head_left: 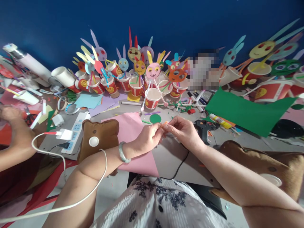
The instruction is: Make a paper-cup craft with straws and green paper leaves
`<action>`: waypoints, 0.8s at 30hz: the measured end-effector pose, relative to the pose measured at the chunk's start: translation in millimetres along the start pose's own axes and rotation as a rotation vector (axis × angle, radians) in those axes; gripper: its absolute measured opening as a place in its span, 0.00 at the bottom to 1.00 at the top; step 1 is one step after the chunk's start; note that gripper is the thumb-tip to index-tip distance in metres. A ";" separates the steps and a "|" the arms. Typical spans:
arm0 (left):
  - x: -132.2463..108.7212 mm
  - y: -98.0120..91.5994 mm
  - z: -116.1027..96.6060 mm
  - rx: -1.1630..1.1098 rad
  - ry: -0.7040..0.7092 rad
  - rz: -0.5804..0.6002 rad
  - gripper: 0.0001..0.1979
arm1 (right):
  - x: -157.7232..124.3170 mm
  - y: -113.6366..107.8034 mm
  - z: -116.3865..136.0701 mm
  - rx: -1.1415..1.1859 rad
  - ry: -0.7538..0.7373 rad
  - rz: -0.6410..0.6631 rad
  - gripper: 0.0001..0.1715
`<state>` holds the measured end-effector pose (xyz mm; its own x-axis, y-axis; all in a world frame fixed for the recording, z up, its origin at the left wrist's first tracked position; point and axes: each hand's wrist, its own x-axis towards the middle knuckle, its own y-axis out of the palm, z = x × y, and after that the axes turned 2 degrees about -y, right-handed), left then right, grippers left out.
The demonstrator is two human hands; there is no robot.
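Observation:
My left hand (148,137) and my right hand (184,130) meet above the table, each pinching an end of a thin orange strip (164,124) held between them. A pale bangle sits on my left wrist. Under my hands lies a pink paper sheet (133,129). A small green paper disc (155,118) rests just beyond my fingers. A paper-cup bunny with a pink face (152,90) stands a little farther back.
Several paper-cup bunny figures (123,76) line the back against a blue wall. A green paper sheet (247,110) lies right, a black glue gun (205,126) beside it. A white power strip (76,129) and brown cushion (98,137) lie left. Another person's hand (10,126) works at far left.

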<state>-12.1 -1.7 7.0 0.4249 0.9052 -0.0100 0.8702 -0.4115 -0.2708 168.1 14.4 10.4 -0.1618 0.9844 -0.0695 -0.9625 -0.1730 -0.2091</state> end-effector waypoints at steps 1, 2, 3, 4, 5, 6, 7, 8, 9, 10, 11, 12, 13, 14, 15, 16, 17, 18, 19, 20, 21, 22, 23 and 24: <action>0.7 -0.1 0.0 -0.031 -0.026 0.001 0.18 | 0.4 -0.9 -0.8 0.002 -0.008 0.008 0.30; 1.5 -0.2 -0.2 -0.066 -0.049 0.001 0.20 | 0.9 -1.8 -1.6 0.003 -0.015 0.016 0.30; 2.2 -0.3 -0.6 -0.108 -0.067 0.002 0.21 | 1.5 -2.9 -2.5 0.005 -0.021 0.024 0.29; 2.9 -0.4 -1.0 -0.154 -0.080 0.009 0.22 | 2.1 -4.1 -3.3 0.008 -0.024 0.030 0.29; 3.6 -0.4 -1.4 -0.197 -0.091 0.018 0.23 | 2.7 -5.4 -3.9 0.012 -0.026 0.037 0.29; 4.2 -0.4 -1.8 -0.231 -0.099 0.024 0.23 | 3.4 -6.8 -4.1 0.016 -0.027 0.046 0.28; 4.7 -0.4 -2.1 -0.255 -0.110 0.028 0.23 | 4.0 -8.1 -3.8 0.019 -0.026 0.057 0.28; 5.2 -0.4 -2.2 -0.273 -0.122 0.029 0.24 | 4.6 -9.5 -3.0 0.022 -0.022 0.069 0.27; 5.6 -0.3 -2.3 -0.289 -0.138 0.029 0.24 | 5.1 -10.8 -1.6 0.025 -0.014 0.080 0.26; 6.0 -0.3 -2.2 -0.310 -0.154 0.030 0.24 | 5.6 -12.1 0.1 0.027 -0.002 0.093 0.26; 6.4 -0.3 -2.1 -0.336 -0.170 0.037 0.24 | 6.0 -13.3 1.8 0.027 0.012 0.105 0.26; 6.9 -0.4 -1.9 -0.367 -0.186 0.046 0.24 | 6.4 -14.5 3.5 0.025 0.025 0.113 0.25; 7.5 -0.5 -1.6 -0.396 -0.201 0.057 0.24 | 6.9 -15.8 4.8 0.019 0.034 0.120 0.25; 8.1 -0.6 -1.3 -0.422 -0.214 0.066 0.24 | 7.4 -17.0 5.6 0.011 0.039 0.127 0.24; 8.7 -0.7 -0.9 -0.443 -0.227 0.073 0.23 | 7.9 -18.1 5.9 0.004 0.039 0.134 0.24; 9.4 -0.8 -0.5 -0.461 -0.238 0.079 0.23 | 8.3 -19.3 5.8 -0.001 0.035 0.141 0.24; 10.0 -0.8 -0.1 -0.479 -0.248 0.083 0.22 | 8.8 -20.3 5.4 -0.004 0.029 0.146 0.23; 10.5 -0.8 0.2 -0.498 -0.255 0.087 0.22 | 9.3 -21.3 4.8 -0.004 0.021 0.147 0.23; 11.0 -0.7 0.4 -0.517 -0.260 0.091 0.22 | 9.7 -22.1 4.2 -0.001 0.015 0.143 0.22; 11.3 -0.6 0.5 -0.538 -0.263 0.096 0.22 | 10.1 -22.9 3.7 0.005 0.011 0.140 0.22; 11.6 -0.5 0.5 -0.562 -0.262 0.100 0.22 | 10.4 -23.6 3.4 0.012 0.007 0.140 0.22; 11.7 -0.5 0.4 -0.585 -0.257 0.105 0.22 | 10.6 -24.3 3.3 0.019 0.000 0.141 0.21; 11.7 -0.5 0.2 -0.608 -0.250 0.111 0.22 | 10.8 -24.9 3.5 0.026 -0.011 0.145 0.20; 11.7 -0.7 0.1 -0.631 -0.244 0.119 0.22 | 10.8 -25.5 3.9 0.031 -0.025 0.149 0.20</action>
<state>-7.8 9.1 7.0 0.5231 0.8172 -0.2417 0.8309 -0.4261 0.3579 190.0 29.6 18.8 -0.3084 0.9485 -0.0727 -0.9336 -0.3165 -0.1682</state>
